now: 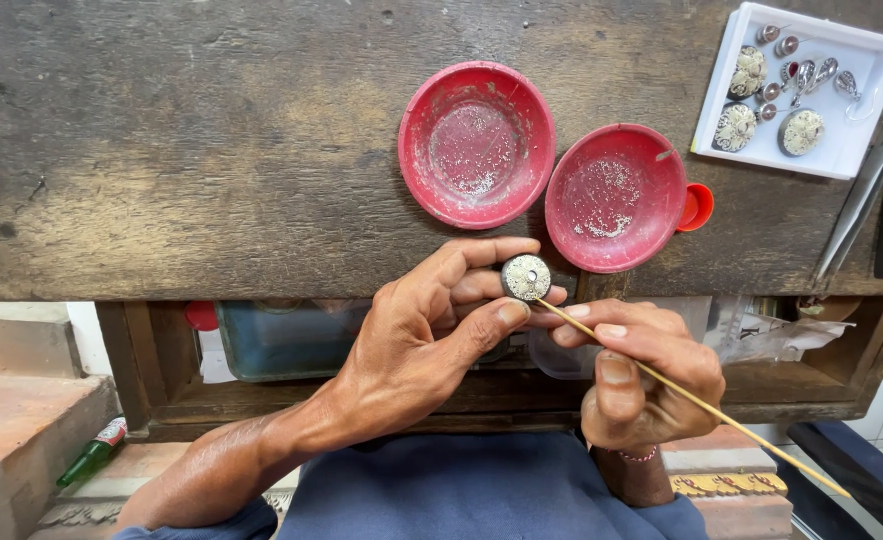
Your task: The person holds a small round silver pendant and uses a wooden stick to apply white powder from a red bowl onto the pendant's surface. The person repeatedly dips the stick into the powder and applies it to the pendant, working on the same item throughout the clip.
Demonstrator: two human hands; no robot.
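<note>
My left hand (431, 330) pinches a round silver ornament (526, 277) at its fingertips. My right hand (631, 375) grips a thin stick (701, 405), tip touching its edge; steady, light strokes seem best

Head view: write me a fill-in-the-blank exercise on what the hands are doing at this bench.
1. The left hand pinches a small round ____ between thumb and fingers.
2. The right hand holds a thin ____ whose tip touches that piece.
3. Two ____ bowls sit on the wooden bench.
4. The ____ tray at the top right holds silver ornaments.

Missing words: disc; stick; red; white
</note>
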